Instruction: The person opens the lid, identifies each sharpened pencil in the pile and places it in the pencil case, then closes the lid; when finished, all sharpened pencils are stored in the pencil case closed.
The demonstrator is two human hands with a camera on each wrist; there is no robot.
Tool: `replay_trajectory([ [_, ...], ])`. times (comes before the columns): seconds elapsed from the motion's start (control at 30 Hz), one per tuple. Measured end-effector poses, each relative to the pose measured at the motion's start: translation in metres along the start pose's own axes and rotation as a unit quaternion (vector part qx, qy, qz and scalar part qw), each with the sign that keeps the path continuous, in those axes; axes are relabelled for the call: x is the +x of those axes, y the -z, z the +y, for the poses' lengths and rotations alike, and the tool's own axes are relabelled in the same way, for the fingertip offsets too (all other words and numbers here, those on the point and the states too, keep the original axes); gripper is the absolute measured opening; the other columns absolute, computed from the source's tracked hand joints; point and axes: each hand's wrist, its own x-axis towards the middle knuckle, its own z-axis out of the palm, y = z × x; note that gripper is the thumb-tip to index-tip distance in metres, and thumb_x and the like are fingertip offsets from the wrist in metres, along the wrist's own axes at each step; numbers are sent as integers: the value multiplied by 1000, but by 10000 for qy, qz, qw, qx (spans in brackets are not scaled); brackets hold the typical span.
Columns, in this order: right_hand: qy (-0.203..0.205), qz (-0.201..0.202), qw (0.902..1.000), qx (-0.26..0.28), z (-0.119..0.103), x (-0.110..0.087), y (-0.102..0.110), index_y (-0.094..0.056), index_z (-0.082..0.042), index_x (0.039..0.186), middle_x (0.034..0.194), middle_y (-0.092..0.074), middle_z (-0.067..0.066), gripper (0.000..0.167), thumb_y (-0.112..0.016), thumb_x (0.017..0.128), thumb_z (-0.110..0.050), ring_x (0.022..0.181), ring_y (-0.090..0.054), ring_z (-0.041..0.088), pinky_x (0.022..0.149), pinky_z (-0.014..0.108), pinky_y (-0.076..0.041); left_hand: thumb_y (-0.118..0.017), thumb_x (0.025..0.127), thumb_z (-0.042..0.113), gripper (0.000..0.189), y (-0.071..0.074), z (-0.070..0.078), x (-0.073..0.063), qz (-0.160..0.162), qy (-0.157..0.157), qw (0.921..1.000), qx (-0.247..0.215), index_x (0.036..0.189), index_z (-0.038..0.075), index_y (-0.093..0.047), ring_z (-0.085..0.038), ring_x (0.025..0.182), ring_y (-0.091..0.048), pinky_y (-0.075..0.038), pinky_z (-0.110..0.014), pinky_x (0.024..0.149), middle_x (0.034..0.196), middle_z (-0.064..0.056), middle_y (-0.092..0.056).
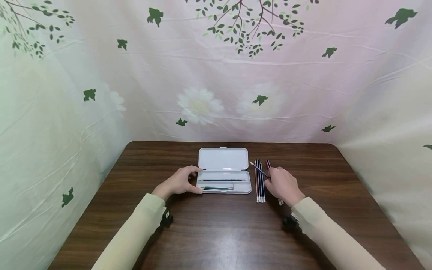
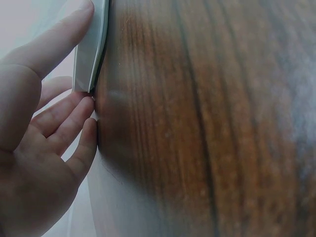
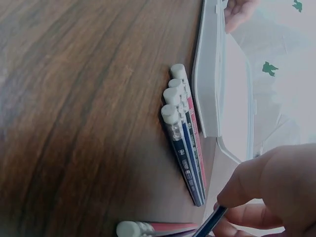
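Note:
A white pencil case (image 1: pixel 242 188) lies with its lid (image 1: pixel 222 159) folded back, and a few pencils (image 1: pixel 216 188) are inside its compartments. My left hand (image 1: pixel 180 180) holds the case's left end, thumb at the front corner and fingers toward the back. In the left wrist view the thumb (image 2: pixel 64 37) lies along the case's side. My right hand (image 1: pixel 283 183) pinches a dark pencil (image 1: pixel 257 168), its sharpened tip pointing left toward the case. Beneath it lies a row of several pencils (image 3: pixel 190 148) with white erasers, beside the case's right end.
More pencils (image 3: pixel 165 228) lie to the right of the row, partly hidden under the right hand. The dark wooden table (image 1: pixel 222 232) ends at the back against a pale printed cloth (image 1: pixel 222 75), which also hangs at both sides.

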Motion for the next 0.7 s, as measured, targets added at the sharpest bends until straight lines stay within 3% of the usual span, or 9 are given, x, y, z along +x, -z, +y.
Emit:
replay_trajectory([
  [0.27, 346, 32, 9994, 19, -3, -2, 2, -71, -9, 92, 76, -62, 3, 6, -66, 91, -12, 65, -53, 21, 52, 39, -44, -98, 75, 34, 83, 0, 0, 0, 0, -72, 10000, 40, 146, 12, -61, -24, 121, -57, -51, -45, 106, 136, -5, -63],
  [0.7, 1486, 441, 9859, 624, -19, 0, -5, -79, -10, 104, 100, -72, 6, 13, -72, 95, -4, 90, -68, 24, 74, 49, -58, -97, 76, 36, 83, -2, -3, 1, -8, -53, 10000, 52, 147, 13, -60, -23, 123, -57, -50, -43, 107, 136, -4, -62],
])
